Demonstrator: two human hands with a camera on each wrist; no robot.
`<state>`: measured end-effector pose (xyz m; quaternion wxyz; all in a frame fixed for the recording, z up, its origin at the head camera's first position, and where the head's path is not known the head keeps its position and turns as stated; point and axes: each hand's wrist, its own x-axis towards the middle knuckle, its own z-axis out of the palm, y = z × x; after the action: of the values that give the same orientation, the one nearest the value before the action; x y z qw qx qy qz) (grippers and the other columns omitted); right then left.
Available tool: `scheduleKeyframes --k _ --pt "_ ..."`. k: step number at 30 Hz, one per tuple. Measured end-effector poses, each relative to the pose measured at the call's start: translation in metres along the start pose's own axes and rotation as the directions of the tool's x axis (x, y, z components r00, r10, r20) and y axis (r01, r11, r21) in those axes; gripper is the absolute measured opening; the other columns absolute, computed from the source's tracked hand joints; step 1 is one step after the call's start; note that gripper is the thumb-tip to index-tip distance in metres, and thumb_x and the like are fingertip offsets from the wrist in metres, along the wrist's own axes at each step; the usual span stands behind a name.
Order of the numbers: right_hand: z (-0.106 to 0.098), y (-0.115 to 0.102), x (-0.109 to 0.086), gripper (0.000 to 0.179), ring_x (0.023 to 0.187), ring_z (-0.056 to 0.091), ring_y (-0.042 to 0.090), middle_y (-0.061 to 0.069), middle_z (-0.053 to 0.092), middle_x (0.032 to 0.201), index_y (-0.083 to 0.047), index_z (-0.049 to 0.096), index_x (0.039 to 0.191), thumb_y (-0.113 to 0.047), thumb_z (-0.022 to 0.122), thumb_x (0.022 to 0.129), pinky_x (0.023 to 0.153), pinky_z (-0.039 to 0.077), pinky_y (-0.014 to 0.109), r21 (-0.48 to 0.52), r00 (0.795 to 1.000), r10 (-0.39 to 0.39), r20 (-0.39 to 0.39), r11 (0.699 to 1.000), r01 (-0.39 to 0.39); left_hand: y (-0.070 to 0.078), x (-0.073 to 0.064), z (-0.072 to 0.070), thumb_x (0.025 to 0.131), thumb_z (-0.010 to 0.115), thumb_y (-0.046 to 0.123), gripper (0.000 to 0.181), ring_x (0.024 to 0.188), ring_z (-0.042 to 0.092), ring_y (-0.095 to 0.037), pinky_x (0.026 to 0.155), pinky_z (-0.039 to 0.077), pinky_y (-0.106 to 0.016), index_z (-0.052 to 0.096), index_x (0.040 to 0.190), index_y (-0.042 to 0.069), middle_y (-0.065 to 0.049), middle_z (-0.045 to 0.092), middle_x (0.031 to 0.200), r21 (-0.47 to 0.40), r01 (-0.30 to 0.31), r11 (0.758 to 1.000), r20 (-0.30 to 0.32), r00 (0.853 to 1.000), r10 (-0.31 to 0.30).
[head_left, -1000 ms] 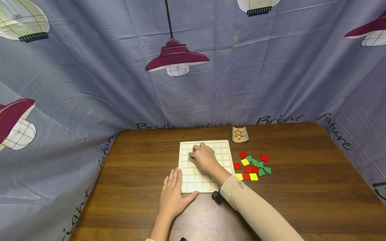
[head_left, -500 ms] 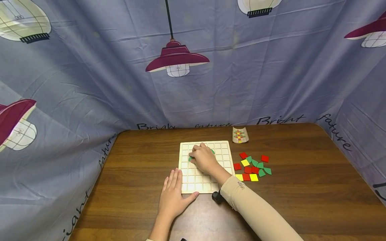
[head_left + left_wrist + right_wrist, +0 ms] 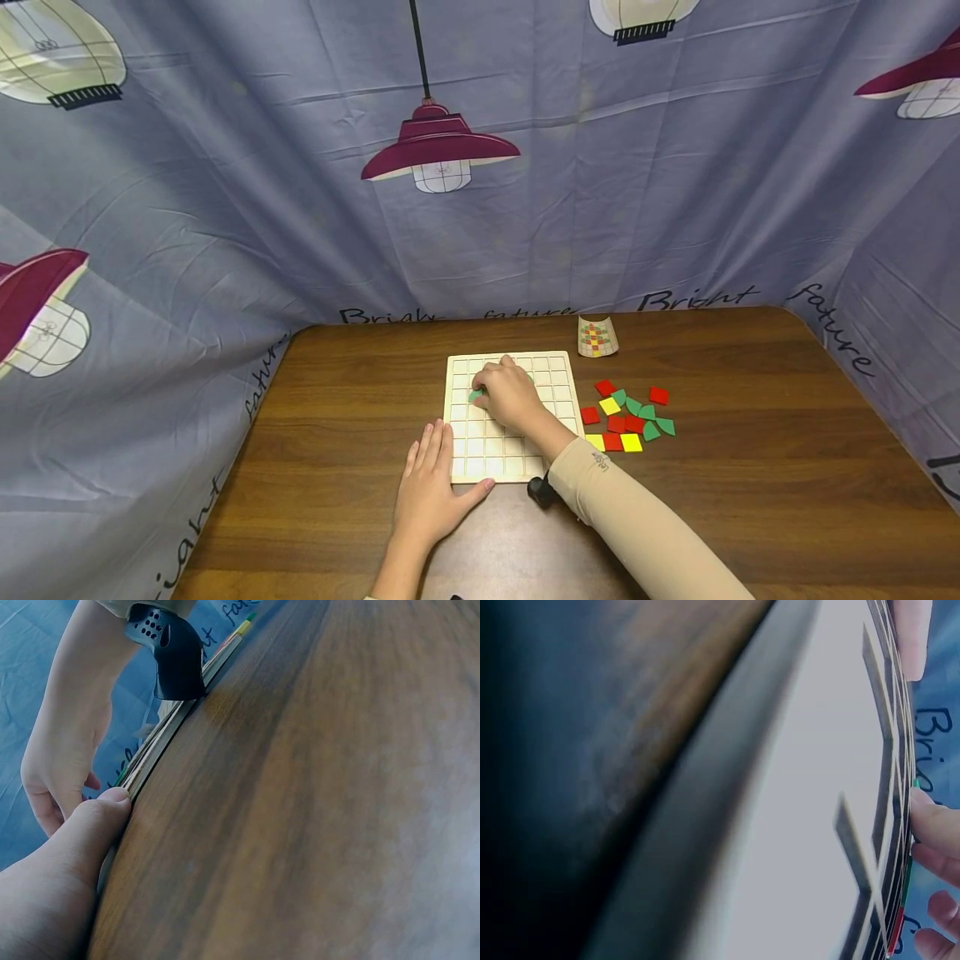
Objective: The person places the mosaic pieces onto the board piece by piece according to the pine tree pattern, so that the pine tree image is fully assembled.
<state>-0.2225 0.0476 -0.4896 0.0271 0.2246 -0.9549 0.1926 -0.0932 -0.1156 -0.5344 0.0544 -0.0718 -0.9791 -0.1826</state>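
A pale wooden board point(image 3: 469, 447) with a square grid lies on the table in front of me. Flat on the table, my left hand point(image 3: 430, 483) has its fingers along the board's left edge and its thumb point(image 3: 112, 802) at the near edge. My right hand point(image 3: 512, 397) reaches over the upper part of the board, thumb and forefinger curled at a small green rounded tile point(image 3: 476, 396), which they pinch. Part of another green tile point(image 3: 530, 378) peeks out beyond the hand. In the right wrist view, a red tile edge point(image 3: 895, 934) shows low beside the fingers.
Right of the board, loose red tiles point(image 3: 658, 396), yellow tiles point(image 3: 632, 442) and green tiles point(image 3: 664, 426) lie scattered. A curled pattern card point(image 3: 597, 337) stands near the table's back edge. Under the right wrist sits a black wrist camera point(image 3: 540, 492). Patterned curtain point(image 3: 480, 242) surrounds the table.
The right hand's fingers have shifted slightly, leaving more of the pinched green tile visible and less of the other one. The left hand has stayed in place.
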Motion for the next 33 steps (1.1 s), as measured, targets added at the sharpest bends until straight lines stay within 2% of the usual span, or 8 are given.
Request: scheduleKeyframes --k 7,19,21,23,24,28,30,33 --pt "0.001 0.000 0.001 0.022 0.083 0.043 0.010 -0.009 0.067 0.099 -0.020 0.076 0.103 -0.032 0.077 0.084 0.071 0.041 0.021 -0.005 1.000 0.007 0.011 1.000 -0.006 0.000 0.000 0.000 0.081 0.050 0.083 0.110 0.154 0.019 -0.024 0.126 0.017 -0.046 0.029 0.156 0.005 -0.011 0.025 0.164 0.001 0.000 1.000 0.004 1.000 0.000" --pt "0.002 0.000 0.001 0.022 0.082 0.048 0.010 -0.007 0.072 0.103 -0.019 0.078 0.104 -0.029 0.078 0.084 0.074 0.048 0.024 0.006 1.000 0.007 0.017 1.000 -0.007 -0.001 0.000 0.000 0.081 0.050 0.082 0.109 0.154 0.020 -0.025 0.126 0.017 -0.046 0.030 0.156 0.004 -0.012 0.025 0.164 0.007 -0.008 1.000 -0.004 1.000 0.008" --pt "0.001 0.000 0.000 0.021 0.084 0.053 0.011 -0.006 0.073 0.103 -0.018 0.079 0.103 -0.028 0.078 0.085 0.077 0.051 0.026 0.013 1.000 0.005 0.013 1.000 -0.005 0.000 0.001 0.000 0.081 0.050 0.082 0.109 0.154 0.019 -0.025 0.126 0.017 -0.045 0.029 0.156 0.005 -0.011 0.025 0.164 0.008 -0.008 1.000 -0.003 1.000 0.008" --pt "0.000 0.000 0.000 0.019 0.089 0.061 0.013 -0.006 0.074 0.103 -0.018 0.079 0.102 -0.025 0.078 0.085 0.091 0.054 0.032 0.018 1.000 -0.004 0.005 1.000 0.003 0.000 0.001 0.000 0.081 0.049 0.082 0.110 0.154 0.019 -0.024 0.127 0.017 -0.045 0.029 0.156 0.005 -0.011 0.025 0.164 0.010 -0.007 1.000 -0.002 1.000 0.007" --pt "-0.001 0.000 -0.001 0.017 0.091 0.062 0.014 -0.005 0.074 0.102 -0.017 0.079 0.100 -0.024 0.078 0.085 0.093 0.055 0.034 0.025 1.000 -0.010 0.000 1.000 0.010 0.000 0.001 0.000 0.081 0.049 0.082 0.110 0.154 0.019 -0.024 0.126 0.017 -0.045 0.029 0.156 0.005 -0.011 0.025 0.164 0.011 -0.007 1.000 -0.003 1.000 0.007" --pt "-0.004 0.001 -0.004 0.011 0.096 0.068 0.017 -0.005 0.076 0.100 -0.016 0.080 0.095 -0.018 0.078 0.085 0.107 0.049 0.042 0.051 0.999 -0.032 -0.016 0.998 0.033 0.000 0.001 0.000 0.081 0.050 0.082 0.110 0.154 0.019 -0.024 0.126 0.017 -0.046 0.028 0.156 0.005 -0.011 0.024 0.164 0.007 -0.006 1.000 -0.002 1.000 0.006" --pt "-0.007 0.002 -0.006 0.011 0.094 0.067 0.018 -0.004 0.076 0.099 -0.016 0.081 0.095 -0.016 0.078 0.085 0.096 0.055 0.039 0.077 0.999 -0.034 -0.011 0.996 0.035 0.000 0.000 0.000 0.081 0.050 0.082 0.110 0.155 0.018 -0.024 0.126 0.017 -0.047 0.028 0.156 0.005 -0.011 0.024 0.165 0.001 -0.004 1.000 0.000 1.000 0.004" --pt "-0.013 0.005 -0.011 0.014 0.093 0.068 0.019 -0.002 0.076 0.102 -0.015 0.080 0.099 -0.015 0.077 0.086 0.091 0.057 0.038 0.102 0.999 -0.038 -0.005 0.994 0.038 0.000 0.000 0.000 0.081 0.050 0.082 0.110 0.155 0.018 -0.024 0.126 0.017 -0.047 0.028 0.156 0.005 -0.011 0.024 0.165 -0.002 -0.001 1.000 0.003 1.000 0.001"
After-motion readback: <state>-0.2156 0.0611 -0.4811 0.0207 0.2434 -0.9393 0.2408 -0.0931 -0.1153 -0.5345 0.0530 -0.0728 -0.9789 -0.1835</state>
